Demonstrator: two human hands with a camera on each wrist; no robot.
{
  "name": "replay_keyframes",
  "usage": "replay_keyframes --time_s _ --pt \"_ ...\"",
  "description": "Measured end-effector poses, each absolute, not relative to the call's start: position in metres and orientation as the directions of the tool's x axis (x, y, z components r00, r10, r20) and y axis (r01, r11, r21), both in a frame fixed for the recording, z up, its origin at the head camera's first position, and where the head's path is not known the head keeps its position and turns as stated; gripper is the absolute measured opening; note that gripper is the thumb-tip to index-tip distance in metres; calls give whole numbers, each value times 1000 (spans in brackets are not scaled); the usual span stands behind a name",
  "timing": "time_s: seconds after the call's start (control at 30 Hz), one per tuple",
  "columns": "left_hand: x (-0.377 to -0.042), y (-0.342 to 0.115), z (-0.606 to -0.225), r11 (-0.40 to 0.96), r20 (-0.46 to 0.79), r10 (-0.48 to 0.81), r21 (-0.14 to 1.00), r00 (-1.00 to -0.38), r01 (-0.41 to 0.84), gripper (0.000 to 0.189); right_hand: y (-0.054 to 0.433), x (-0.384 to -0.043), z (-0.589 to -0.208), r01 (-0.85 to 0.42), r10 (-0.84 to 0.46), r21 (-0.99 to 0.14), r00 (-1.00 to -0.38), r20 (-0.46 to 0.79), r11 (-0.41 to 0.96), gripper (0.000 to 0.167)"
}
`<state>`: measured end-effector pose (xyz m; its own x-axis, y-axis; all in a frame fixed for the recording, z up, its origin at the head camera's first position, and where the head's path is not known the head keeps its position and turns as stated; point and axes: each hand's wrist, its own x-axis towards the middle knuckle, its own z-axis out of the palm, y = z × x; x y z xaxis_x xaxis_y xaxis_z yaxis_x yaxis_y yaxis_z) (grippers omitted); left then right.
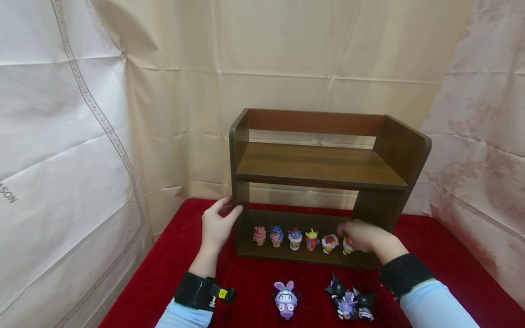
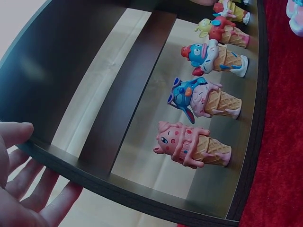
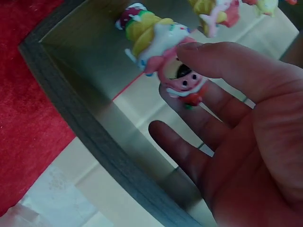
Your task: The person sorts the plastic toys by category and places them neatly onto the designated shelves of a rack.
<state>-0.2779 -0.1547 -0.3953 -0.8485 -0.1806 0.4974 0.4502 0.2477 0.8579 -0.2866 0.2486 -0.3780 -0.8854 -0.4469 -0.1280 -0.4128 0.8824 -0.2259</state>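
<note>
My right hand (image 1: pixel 364 234) is at the right end of the brown shelf's (image 1: pixel 320 165) bottom board. It pinches a pink-faced ice-cream-cone figurine (image 3: pixel 161 47) by its head, thumb on one side and fingers on the other; the cone points toward the board's front edge. At the shelf's left side panel (image 2: pixel 118 193), my left hand (image 1: pixel 216 225) holds the edge, thumb at the inner side and fingers outside. Several cone figurines stand in a row along the board, among them a pink one (image 2: pixel 182 144), a blue long-eared one (image 2: pixel 201 98) and a red-capped blue one (image 2: pixel 213 57).
On the red cloth (image 1: pixel 246 291) before the shelf lies a purple rabbit-eared figurine (image 1: pixel 285 299). To its right is a cluster of black and purple figurines (image 1: pixel 347 303). Beige curtain (image 1: pixel 287 54) hangs behind the shelf, whose upper board has a raised back rail (image 1: pixel 316 122).
</note>
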Motion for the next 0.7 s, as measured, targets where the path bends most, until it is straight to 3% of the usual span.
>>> replay_keyframes --time_s 0.7 --pt "-277 -155 -395 240 487 -172 864 -856 443 36 252 -258 -355 -542 -524 -223 -840 141 810 41"
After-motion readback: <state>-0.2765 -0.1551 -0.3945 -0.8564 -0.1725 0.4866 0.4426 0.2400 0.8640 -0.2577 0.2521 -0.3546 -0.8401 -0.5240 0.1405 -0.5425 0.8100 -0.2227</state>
